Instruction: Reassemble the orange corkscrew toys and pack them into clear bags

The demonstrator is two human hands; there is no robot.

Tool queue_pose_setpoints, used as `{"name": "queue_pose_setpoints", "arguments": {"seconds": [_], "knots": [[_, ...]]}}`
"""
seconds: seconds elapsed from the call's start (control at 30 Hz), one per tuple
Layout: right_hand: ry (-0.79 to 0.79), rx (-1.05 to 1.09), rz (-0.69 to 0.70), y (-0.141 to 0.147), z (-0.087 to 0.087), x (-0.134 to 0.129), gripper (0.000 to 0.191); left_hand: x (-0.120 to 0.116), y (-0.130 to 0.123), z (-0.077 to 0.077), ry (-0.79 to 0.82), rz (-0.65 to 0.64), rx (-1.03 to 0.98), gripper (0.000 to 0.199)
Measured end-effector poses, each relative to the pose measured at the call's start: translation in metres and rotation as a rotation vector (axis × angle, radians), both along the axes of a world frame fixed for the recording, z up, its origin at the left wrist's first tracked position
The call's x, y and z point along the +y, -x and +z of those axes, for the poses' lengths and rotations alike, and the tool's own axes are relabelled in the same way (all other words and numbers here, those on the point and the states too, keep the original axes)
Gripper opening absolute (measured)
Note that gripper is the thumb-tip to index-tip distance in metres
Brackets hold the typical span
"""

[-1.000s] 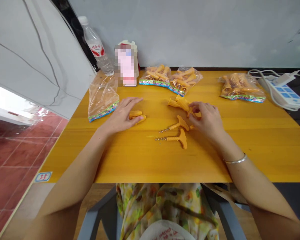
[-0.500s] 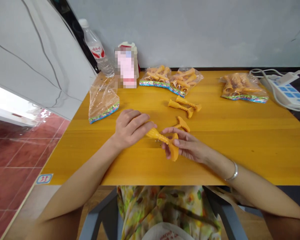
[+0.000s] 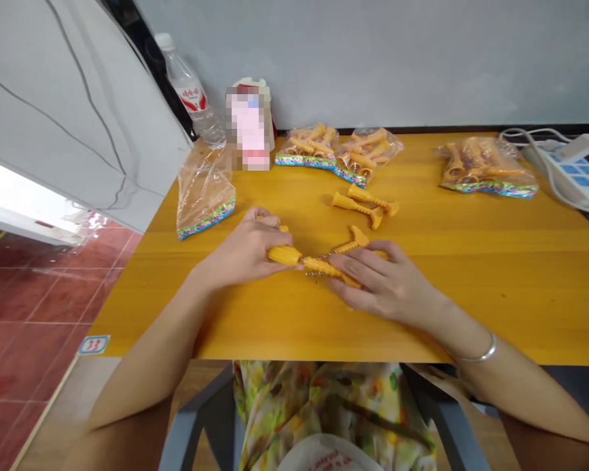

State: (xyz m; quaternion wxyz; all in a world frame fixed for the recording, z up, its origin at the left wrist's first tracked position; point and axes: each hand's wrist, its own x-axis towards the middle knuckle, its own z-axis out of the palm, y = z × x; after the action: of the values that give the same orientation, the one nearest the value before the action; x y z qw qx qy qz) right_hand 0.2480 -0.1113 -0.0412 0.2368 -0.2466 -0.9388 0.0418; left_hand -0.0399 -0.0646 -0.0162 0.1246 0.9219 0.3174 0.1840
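My left hand (image 3: 248, 252) is closed around a yellow ribbed plastic sleeve (image 3: 283, 255), its end pointing right. A small yellow bit (image 3: 283, 229) shows above those fingers; what it belongs to is hidden. With its fingers over a yellow twisted plastic stem (image 3: 319, 266), my right hand (image 3: 392, 281) covers that piece's wide end. Stem and sleeve lie end to end near the table's middle; whether they touch is unclear. Just beyond my right fingers lies another twisted piece with a T-shaped end (image 3: 357, 237). Small shiny metal bits (image 3: 314, 274) are beside the stem.
Two whole yellow T-ended pieces (image 3: 358, 204) lie farther back. Filled bags (image 3: 307, 147) stand at the back, another bag (image 3: 485, 170) at right by a power strip (image 3: 576, 173). At left are a flat clear bag (image 3: 203, 196), a water bottle (image 3: 191, 95) and a blurred pink item (image 3: 249, 127).
My right hand has turned palm down over the T-shaped end. The ribbed sleeve has shifted left and lower with my left hand, and the held piece now lies flatter.
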Motion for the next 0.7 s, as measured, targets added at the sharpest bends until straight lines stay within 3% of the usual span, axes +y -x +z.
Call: {"name": "queue_pose_setpoints", "arguments": {"seconds": [0.1,0.2,0.3,0.47,0.57,0.7], "knots": [[-0.274,0.022,-0.143,-0.02,0.007,0.011,0.019,0.005,0.021,0.006,0.172,0.105,-0.311,0.038],[-0.454,0.106,-0.321,-0.038,0.003,0.035,0.018,0.023,0.036,-0.007,0.004,0.443,-0.605,0.04],[-0.295,0.202,-0.436,-0.049,-0.007,0.058,0.02,0.046,0.041,-0.034,-0.074,0.62,-0.499,0.037],[0.219,0.295,-0.66,-0.057,-0.024,0.074,0.026,0.066,0.042,-0.071,-0.17,0.671,-0.283,0.033],[0.385,0.258,-0.714,-0.056,-0.028,0.075,0.023,0.067,0.044,-0.079,-0.125,0.67,-0.157,0.033],[0.435,0.222,-0.768,-0.053,-0.029,0.077,0.017,0.065,0.046,-0.079,-0.058,0.8,-0.076,0.039]]}}
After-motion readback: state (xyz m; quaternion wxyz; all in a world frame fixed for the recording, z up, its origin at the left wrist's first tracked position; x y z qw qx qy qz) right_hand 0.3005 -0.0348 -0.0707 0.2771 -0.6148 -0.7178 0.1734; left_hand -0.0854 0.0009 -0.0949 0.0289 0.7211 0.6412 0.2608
